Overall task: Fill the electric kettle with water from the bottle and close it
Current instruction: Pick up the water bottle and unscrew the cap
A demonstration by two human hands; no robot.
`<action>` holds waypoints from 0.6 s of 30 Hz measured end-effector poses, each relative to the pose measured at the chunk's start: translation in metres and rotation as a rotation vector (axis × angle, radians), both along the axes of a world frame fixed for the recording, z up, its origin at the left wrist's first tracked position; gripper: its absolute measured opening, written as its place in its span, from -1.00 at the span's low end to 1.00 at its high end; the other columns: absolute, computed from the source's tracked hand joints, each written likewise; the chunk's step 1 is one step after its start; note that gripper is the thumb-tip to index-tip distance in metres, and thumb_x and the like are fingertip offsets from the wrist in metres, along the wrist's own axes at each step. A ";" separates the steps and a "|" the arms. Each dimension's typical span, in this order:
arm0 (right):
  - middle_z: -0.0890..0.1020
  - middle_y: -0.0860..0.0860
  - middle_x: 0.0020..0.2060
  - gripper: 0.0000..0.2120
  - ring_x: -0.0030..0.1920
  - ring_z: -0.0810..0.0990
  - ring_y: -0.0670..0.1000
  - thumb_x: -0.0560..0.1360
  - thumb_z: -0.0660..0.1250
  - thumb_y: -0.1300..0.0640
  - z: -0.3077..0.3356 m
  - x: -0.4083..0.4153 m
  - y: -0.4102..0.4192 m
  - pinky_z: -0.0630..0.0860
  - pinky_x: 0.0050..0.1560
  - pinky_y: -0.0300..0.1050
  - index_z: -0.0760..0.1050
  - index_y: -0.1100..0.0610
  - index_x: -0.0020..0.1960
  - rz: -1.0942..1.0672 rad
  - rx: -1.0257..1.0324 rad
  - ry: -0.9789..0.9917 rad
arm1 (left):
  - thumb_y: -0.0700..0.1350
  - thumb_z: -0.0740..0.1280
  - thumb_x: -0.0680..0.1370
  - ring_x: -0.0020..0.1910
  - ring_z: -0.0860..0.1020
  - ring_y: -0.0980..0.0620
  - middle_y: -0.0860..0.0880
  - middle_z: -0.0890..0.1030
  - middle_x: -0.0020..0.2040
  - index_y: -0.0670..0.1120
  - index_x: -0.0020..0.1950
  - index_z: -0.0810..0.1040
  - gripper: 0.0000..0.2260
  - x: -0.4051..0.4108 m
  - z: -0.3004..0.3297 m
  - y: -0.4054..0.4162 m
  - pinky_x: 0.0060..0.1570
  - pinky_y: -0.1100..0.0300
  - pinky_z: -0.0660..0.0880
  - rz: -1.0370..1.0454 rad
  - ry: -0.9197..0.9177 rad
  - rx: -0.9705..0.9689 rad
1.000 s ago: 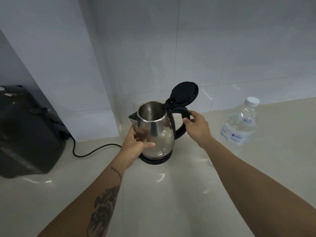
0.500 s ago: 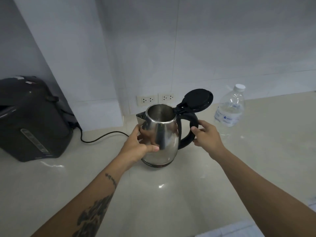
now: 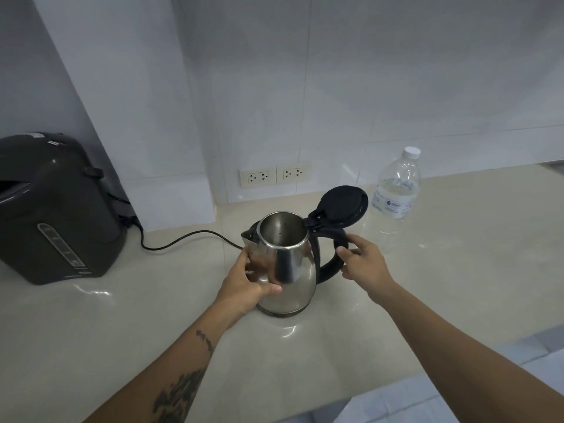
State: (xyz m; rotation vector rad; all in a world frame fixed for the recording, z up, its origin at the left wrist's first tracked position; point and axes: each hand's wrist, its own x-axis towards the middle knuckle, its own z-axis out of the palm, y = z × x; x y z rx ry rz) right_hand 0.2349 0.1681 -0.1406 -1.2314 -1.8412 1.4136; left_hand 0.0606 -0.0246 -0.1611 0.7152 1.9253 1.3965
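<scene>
A stainless steel electric kettle [image 3: 293, 270] stands upright on the pale counter [image 3: 457, 270], its black lid [image 3: 340, 207] hinged up and open. The inside looks empty. My left hand [image 3: 247, 285] cups the steel body from the left, thumb across the front. My right hand [image 3: 363, 261] holds the black handle [image 3: 331, 267] on the right side. A clear plastic water bottle [image 3: 396, 196] with a white cap [image 3: 411, 152] screwed on stands behind and to the right of the kettle, apart from both hands.
A large black appliance [image 3: 55, 209] sits at the left of the counter, and a black cord [image 3: 183, 242] runs from behind it toward the kettle. Two wall sockets [image 3: 274, 175] are behind the kettle. The counter's front edge [image 3: 396, 389] crosses the lower right.
The view has pulled back and shifted, so the kettle sits lower in frame. The black base seen under the kettle a second ago no longer shows. Both hands keep their hold.
</scene>
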 end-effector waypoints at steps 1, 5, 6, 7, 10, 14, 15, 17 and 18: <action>0.67 0.08 -0.17 -0.70 -0.29 0.58 0.06 0.62 0.32 0.17 -0.001 -0.001 0.000 0.64 -0.01 0.08 0.57 0.04 0.33 -0.002 -0.006 0.004 | -0.12 0.62 0.17 0.22 0.50 0.05 0.06 0.54 0.22 0.20 0.41 0.35 -0.12 -0.001 -0.001 0.001 0.17 0.08 0.50 -0.002 -0.004 0.002; 0.67 0.12 -0.12 -0.72 -0.25 0.60 0.08 0.63 0.30 0.15 -0.004 -0.005 0.001 0.65 0.06 0.14 0.56 0.03 0.33 -0.010 -0.036 -0.006 | -0.11 0.62 0.18 0.23 0.50 0.03 0.05 0.53 0.24 0.17 0.43 0.34 -0.12 -0.003 -0.002 0.005 0.08 0.16 0.47 -0.008 -0.010 0.004; 0.67 0.13 -0.11 -0.72 -0.24 0.60 0.09 0.63 0.30 0.15 -0.005 -0.005 0.001 0.65 0.06 0.15 0.56 0.02 0.33 -0.007 -0.046 -0.006 | -0.12 0.62 0.19 0.23 0.49 0.03 0.05 0.52 0.24 0.17 0.45 0.33 -0.11 -0.004 -0.002 0.005 0.08 0.16 0.47 -0.008 -0.012 0.007; 0.68 0.15 -0.10 -0.72 -0.23 0.61 0.10 0.64 0.29 0.16 -0.005 -0.005 0.002 0.65 0.06 0.15 0.56 0.02 0.33 -0.001 -0.053 -0.006 | -0.11 0.62 0.19 0.23 0.49 0.03 0.05 0.52 0.25 0.17 0.46 0.31 -0.09 -0.005 -0.003 0.005 0.08 0.16 0.47 -0.008 -0.014 0.010; 0.68 0.12 -0.08 -0.71 -0.11 0.67 0.16 0.64 0.28 0.16 -0.002 -0.001 0.005 0.66 0.03 0.07 0.55 -0.01 0.33 0.050 -0.070 -0.024 | -0.16 0.61 0.21 0.22 0.48 0.05 0.04 0.51 0.24 0.17 0.47 0.30 -0.10 -0.008 -0.002 0.005 0.09 0.17 0.47 -0.030 -0.034 -0.001; 0.68 0.09 -0.01 -0.70 0.08 0.67 0.17 0.64 0.26 0.21 0.011 0.012 0.019 0.65 0.03 0.02 0.53 0.03 0.34 0.135 -0.047 -0.058 | -0.24 0.62 0.23 0.23 0.51 0.06 -0.07 0.50 0.31 0.11 0.41 0.35 -0.17 -0.020 0.019 0.005 0.04 0.23 0.45 -0.056 -0.092 0.012; 0.68 0.09 0.01 -0.69 0.08 0.67 0.16 0.63 0.26 0.23 0.018 0.016 0.025 0.65 0.03 0.02 0.54 0.04 0.33 0.138 -0.022 -0.065 | -0.25 0.62 0.26 0.29 0.48 0.03 -0.09 0.44 0.38 0.09 0.51 0.26 -0.07 -0.024 0.029 0.004 0.14 0.18 0.44 -0.029 -0.104 0.031; 0.68 0.09 0.00 -0.70 0.04 0.69 0.13 0.61 0.27 0.25 0.036 0.024 0.040 0.67 0.05 0.06 0.56 0.04 0.28 0.147 0.039 -0.076 | -0.19 0.61 0.32 0.43 0.37 -0.08 -0.10 0.34 0.46 0.11 0.61 0.07 0.02 -0.033 0.054 0.001 0.31 0.04 0.35 0.039 -0.080 0.060; 0.68 0.09 -0.01 -0.71 0.01 0.69 0.11 0.60 0.27 0.26 0.046 0.028 0.048 0.67 0.06 0.08 0.57 0.03 0.25 0.156 0.069 -0.074 | -0.15 0.59 0.36 0.45 0.34 -0.11 -0.10 0.33 0.46 0.13 0.61 0.07 -0.02 -0.037 0.067 0.001 0.33 0.01 0.33 0.063 -0.047 0.077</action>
